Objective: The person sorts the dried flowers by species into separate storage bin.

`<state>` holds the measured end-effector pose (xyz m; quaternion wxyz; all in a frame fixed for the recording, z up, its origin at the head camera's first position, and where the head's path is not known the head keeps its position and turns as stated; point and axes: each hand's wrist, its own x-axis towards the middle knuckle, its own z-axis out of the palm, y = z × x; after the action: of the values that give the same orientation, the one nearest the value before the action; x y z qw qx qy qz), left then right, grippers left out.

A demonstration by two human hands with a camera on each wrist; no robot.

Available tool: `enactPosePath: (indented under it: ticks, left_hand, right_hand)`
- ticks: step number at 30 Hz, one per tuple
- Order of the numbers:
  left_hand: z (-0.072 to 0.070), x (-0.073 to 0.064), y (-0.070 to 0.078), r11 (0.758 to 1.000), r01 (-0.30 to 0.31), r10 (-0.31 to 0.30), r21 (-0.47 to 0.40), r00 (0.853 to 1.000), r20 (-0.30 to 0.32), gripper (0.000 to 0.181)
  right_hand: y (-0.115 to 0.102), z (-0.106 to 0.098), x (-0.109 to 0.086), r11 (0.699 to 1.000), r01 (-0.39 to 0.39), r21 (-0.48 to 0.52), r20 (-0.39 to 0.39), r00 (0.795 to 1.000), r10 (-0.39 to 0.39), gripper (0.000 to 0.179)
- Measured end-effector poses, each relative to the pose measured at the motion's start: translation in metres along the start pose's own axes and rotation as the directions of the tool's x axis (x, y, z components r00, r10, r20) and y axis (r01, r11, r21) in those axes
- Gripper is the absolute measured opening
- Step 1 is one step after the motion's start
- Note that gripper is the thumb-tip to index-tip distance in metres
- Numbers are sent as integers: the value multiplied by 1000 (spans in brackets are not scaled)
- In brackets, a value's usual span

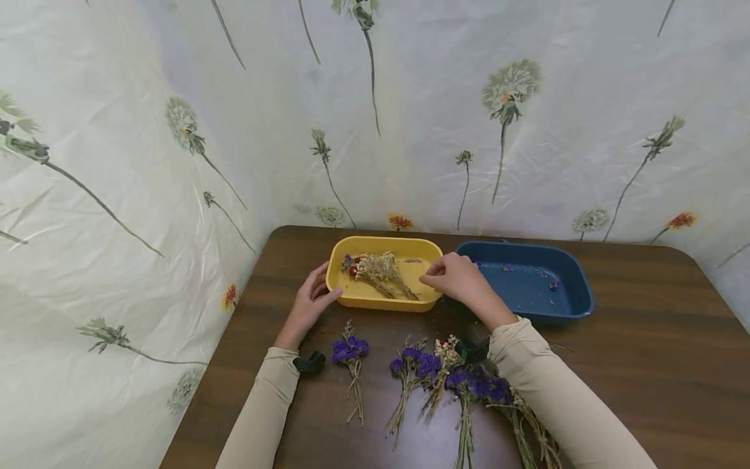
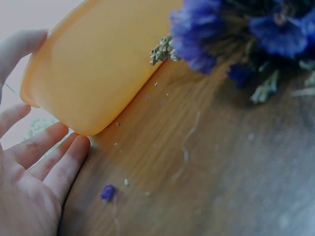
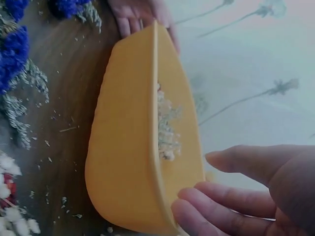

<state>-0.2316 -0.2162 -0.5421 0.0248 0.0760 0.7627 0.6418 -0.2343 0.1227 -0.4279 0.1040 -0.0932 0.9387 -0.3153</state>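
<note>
My left hand [image 1: 308, 301] rests against the left end of a yellow tray [image 1: 375, 303], its fingers fairly straight on the outer wall and its thumb at the rim. Over the tray's right end is my right hand [image 1: 456, 279]. In the right wrist view its thumb [image 3: 236, 160] stands apart from its bent fingers, with nothing visible between them; those fingers are close by the rim, and contact is hard to tell. Inside the tray lies a bunch of dried cream flowers [image 1: 377, 267] with a few red and purple heads, its stems pointing to the lower right.
A blue tray [image 1: 527, 296] with loose petals stands right of the yellow one. Nearer me lie a small purple bunch [image 1: 351, 352] and several more dried bunches [image 1: 410, 371], partly under my right forearm. Crumbs dot the brown table [image 1: 644, 339]. A flower-printed curtain [image 1: 410, 163] hangs behind.
</note>
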Motion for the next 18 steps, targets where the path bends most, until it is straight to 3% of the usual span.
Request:
enactPosePath:
  ticks: [7, 18]
  left_hand:
    - [0, -1, 1, 999, 28, -27, -20, 999, 20, 75]
    - [-1, -3, 2, 1000, 3, -3, 10, 1000, 22, 69]
  right_hand:
    - [1, 0, -20, 998, 61, -14, -53, 997, -62, 24]
    - [11, -2, -49, 999, 33, -4, -29, 999, -33, 25]
